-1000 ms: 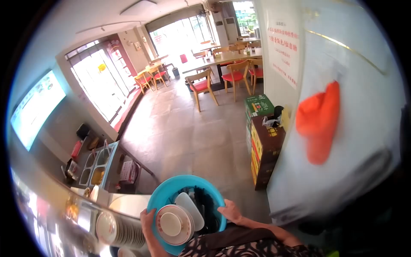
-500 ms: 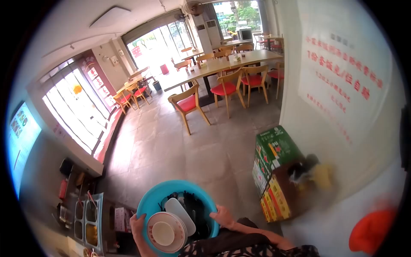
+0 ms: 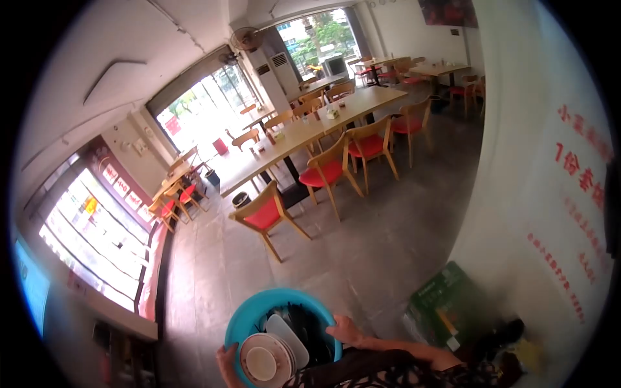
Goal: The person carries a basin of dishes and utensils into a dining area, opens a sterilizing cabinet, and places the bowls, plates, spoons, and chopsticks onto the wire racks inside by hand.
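Observation:
A round blue basin (image 3: 242,312) is held at the bottom of the view, in front of my body. My left hand (image 3: 228,362) grips its left rim and my right hand (image 3: 346,330) grips its right rim. Inside, a small white bowl (image 3: 261,363) sits on stacked plates (image 3: 283,362) with a patterned edge. Beside them leans a white oblong dish (image 3: 288,335). Dark utensils (image 3: 310,330) lie in the basin's right part; their exact kind is hard to tell.
A long wooden table (image 3: 291,143) with red-seated chairs (image 3: 265,213) stands ahead. Low on the right, a green box (image 3: 443,304) is beside a white wall (image 3: 517,213) with red writing. Further tables stand at the back, and glass doors (image 3: 94,226) are on the left.
The view has moved forward and turned right. The tables look nearer, the serving counter has mostly left view, and the green box sits lower. Both hands still hold the basin.

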Motion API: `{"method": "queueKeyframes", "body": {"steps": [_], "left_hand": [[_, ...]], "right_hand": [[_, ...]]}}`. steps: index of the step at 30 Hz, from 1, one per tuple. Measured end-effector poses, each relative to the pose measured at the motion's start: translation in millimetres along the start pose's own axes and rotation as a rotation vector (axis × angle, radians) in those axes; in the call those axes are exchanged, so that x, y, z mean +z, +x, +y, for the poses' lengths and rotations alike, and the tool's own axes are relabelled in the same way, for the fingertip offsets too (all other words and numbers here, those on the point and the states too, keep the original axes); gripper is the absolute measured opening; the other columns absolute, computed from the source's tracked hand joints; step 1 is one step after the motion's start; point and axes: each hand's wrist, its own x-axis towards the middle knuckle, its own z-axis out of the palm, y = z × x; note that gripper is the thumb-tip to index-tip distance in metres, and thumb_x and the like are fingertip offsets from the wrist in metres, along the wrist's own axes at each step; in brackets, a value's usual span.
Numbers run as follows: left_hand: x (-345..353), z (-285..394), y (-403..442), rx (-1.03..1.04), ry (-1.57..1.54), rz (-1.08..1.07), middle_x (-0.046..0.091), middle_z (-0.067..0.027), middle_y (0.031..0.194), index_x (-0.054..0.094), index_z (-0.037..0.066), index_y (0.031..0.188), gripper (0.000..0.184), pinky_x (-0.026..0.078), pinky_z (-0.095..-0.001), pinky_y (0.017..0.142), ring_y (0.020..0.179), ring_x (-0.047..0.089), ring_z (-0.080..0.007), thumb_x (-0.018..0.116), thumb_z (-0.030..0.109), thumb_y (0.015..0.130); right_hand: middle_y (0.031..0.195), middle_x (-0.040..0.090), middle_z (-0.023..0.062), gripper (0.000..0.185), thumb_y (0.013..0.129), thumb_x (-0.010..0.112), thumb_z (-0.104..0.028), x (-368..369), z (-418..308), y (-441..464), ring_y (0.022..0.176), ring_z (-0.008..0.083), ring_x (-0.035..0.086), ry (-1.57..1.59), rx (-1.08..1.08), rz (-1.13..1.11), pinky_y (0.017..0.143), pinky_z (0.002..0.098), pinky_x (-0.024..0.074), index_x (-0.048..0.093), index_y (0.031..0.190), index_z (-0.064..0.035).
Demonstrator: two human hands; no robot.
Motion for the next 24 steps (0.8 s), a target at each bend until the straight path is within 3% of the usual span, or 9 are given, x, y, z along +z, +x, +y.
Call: {"method": "queueKeyframes", "body": {"steps": [2, 5, 7, 9, 11, 15, 21, 22, 24], "left_hand": [[18, 21, 18, -0.027, 0.071, 0.058, 0.065, -0.0215, 0.083, 0.064, -0.005, 0.091, 0.047, 0.048, -0.0414, 0.072, 0.08, 0.063, -0.0315, 0.071, 0.034, 0.065], [43, 64, 46, -0.053, 0.167, 0.165, 0.065, -0.0216, 0.085, 0.065, -0.005, 0.092, 0.05, 0.048, -0.0418, 0.074, 0.083, 0.062, -0.0331, 0.072, 0.036, 0.064], [59, 107, 79, 0.019, 0.155, 0.057, 0.065, -0.021, 0.084, 0.065, -0.005, 0.092, 0.051, 0.048, -0.0416, 0.075, 0.084, 0.062, -0.0328, 0.072, 0.037, 0.064], [89, 129, 130, 0.114, 0.173, -0.09, 0.064, -0.0205, 0.084, 0.065, -0.004, 0.092, 0.051, 0.047, -0.0414, 0.076, 0.085, 0.061, -0.0325, 0.072, 0.038, 0.064], [134, 132, 200, 0.232, 0.051, -0.018, 0.065, -0.0192, 0.077, 0.063, -0.008, 0.092, 0.042, 0.048, -0.0384, 0.066, 0.069, 0.061, -0.0273, 0.07, 0.026, 0.068], [199, 253, 262, 0.391, 0.002, -0.221, 0.064, -0.0196, 0.077, 0.063, -0.008, 0.091, 0.041, 0.047, -0.0389, 0.065, 0.068, 0.061, -0.0275, 0.07, 0.026, 0.068], [304, 408, 278, 0.567, -0.176, -0.558, 0.064, -0.0203, 0.076, 0.062, -0.008, 0.09, 0.04, 0.047, -0.0395, 0.065, 0.066, 0.06, -0.0279, 0.069, 0.025, 0.069], [321, 429, 277, 0.605, -0.184, -0.578, 0.064, -0.0204, 0.076, 0.062, -0.008, 0.09, 0.039, 0.047, -0.0396, 0.064, 0.066, 0.06, -0.0279, 0.069, 0.024, 0.069], [358, 466, 272, 0.752, 0.038, -0.407, 0.065, -0.0191, 0.075, 0.063, -0.007, 0.088, 0.034, 0.048, -0.0376, 0.065, 0.068, 0.062, -0.0251, 0.068, 0.023, 0.071]], "right_hand": [[0.058, 0.054, 0.0125, 0.018, 0.069, 0.057, -0.015, -9, -13, 21, 0.055, 0.022, 0.055, -0.114, 0.114, 0.001, 0.055, 0.0364, 0.0445, 0.056, 0.078, 0.0005], [0.06, 0.054, 0.0136, 0.018, 0.069, 0.058, -0.015, -25, 3, 64, 0.056, 0.0229, 0.056, -0.058, 0.1, 0.02, 0.056, 0.0367, 0.0447, 0.056, 0.078, 0.0006], [0.06, 0.054, 0.0142, 0.018, 0.07, 0.058, -0.015, -41, 5, 99, 0.057, 0.0234, 0.056, -0.058, 0.115, 0.075, 0.057, 0.0368, 0.0448, 0.056, 0.078, 0.0006], [0.063, 0.055, 0.0159, 0.019, 0.071, 0.058, -0.016, -50, 13, 132, 0.059, 0.0238, 0.057, -0.076, -0.002, 0.189, 0.058, 0.0373, 0.0448, 0.055, 0.077, 0.0018], [0.064, 0.055, 0.0168, 0.02, 0.071, 0.058, -0.016, -69, -1, 166, 0.06, 0.0248, 0.057, -0.032, 0.046, 0.25, 0.058, 0.0374, 0.0448, 0.055, 0.077, 0.0023], [0.065, 0.056, 0.0179, 0.021, 0.072, 0.058, -0.016, -109, 3, 228, 0.061, 0.0269, 0.057, -0.039, 0.015, 0.41, 0.059, 0.0374, 0.0448, 0.055, 0.079, 0.0033], [0.065, 0.056, 0.0189, 0.021, 0.071, 0.057, -0.015, -194, -19, 260, 0.063, 0.028, 0.059, -0.055, 0.057, 0.712, 0.059, 0.0392, 0.0452, 0.056, 0.082, 0.0029], [0.065, 0.056, 0.0198, 0.021, 0.07, 0.056, -0.015, -207, -18, 267, 0.063, 0.0304, 0.059, -0.006, 0.059, 0.741, 0.059, 0.0405, 0.0451, 0.057, 0.082, 0.0026], [0.063, 0.056, 0.0194, 0.02, 0.07, 0.056, -0.014, -241, -22, 271, 0.061, 0.0306, 0.059, -0.001, 0.094, 0.753, 0.059, 0.0402, 0.0451, 0.057, 0.081, 0.0025]]}}
